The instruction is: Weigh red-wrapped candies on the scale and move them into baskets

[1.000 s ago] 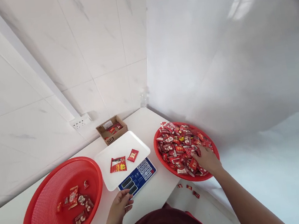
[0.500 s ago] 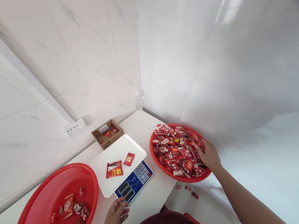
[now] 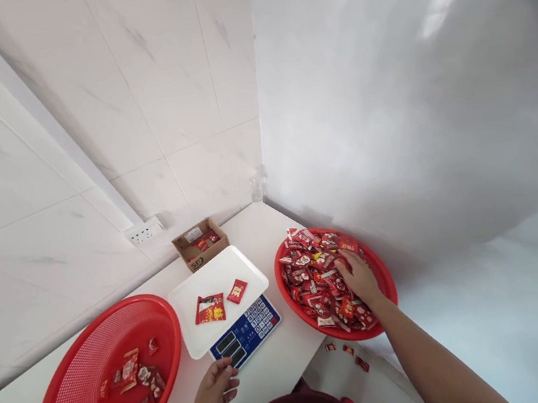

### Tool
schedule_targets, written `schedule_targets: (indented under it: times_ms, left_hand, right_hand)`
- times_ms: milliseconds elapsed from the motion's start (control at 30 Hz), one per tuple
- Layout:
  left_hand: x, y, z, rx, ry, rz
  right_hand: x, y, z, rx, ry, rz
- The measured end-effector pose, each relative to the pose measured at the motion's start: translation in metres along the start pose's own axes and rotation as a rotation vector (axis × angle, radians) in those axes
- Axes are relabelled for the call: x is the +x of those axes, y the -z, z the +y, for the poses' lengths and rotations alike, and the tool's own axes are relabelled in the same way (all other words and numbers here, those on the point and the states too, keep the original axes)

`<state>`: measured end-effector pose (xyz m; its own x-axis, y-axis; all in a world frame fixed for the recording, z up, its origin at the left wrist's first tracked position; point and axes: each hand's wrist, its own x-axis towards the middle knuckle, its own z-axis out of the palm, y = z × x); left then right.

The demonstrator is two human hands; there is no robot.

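Resting the right hand on the candies heaped in the right basket, bending its fingers down among the wrappers; being unable to tell whether pinching any. Holding the left hand by the near corner of the scale, loosely curling its slightly parted fingers. Facing two packets lying apart on the white pan, with a box of wrapped pieces behind. Having a left basket with several wrapped sweets inside, left of the scale.
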<state>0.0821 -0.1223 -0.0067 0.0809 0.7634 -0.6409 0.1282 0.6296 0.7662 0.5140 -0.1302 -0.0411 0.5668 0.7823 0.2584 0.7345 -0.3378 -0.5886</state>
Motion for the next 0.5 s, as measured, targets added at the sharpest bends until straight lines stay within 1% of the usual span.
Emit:
schedule_targets:
  times_ms: [100,200,267,333,400,500]
  left_hand:
    - [0.001,-0.003,-0.002,0.002,0.002,-0.01]
    - [0.001,-0.005,-0.001,-0.003,0.003,-0.027]
    - [0.0,-0.006,0.0,-0.003,0.002,-0.04]
    - [-0.002,-0.005,0.0,0.0,0.002,-0.047]
    - [-0.002,-0.004,-0.001,0.003,0.001,-0.051]
    - [-0.001,-0.002,-0.002,0.012,0.0,-0.05]
  right_hand:
    - [0.006,-0.006,-0.031,-0.037,0.064,-0.059]
    - [0.009,-0.015,-0.058,-0.101,0.118,-0.092]
    - [0.01,-0.018,-0.069,-0.112,0.138,-0.092]
    - [0.01,-0.018,-0.074,-0.047,0.138,-0.072]
    - [0.011,-0.014,-0.076,0.123,0.075,-0.032]
    - [0.015,-0.008,-0.076,0.358,-0.098,0.051]
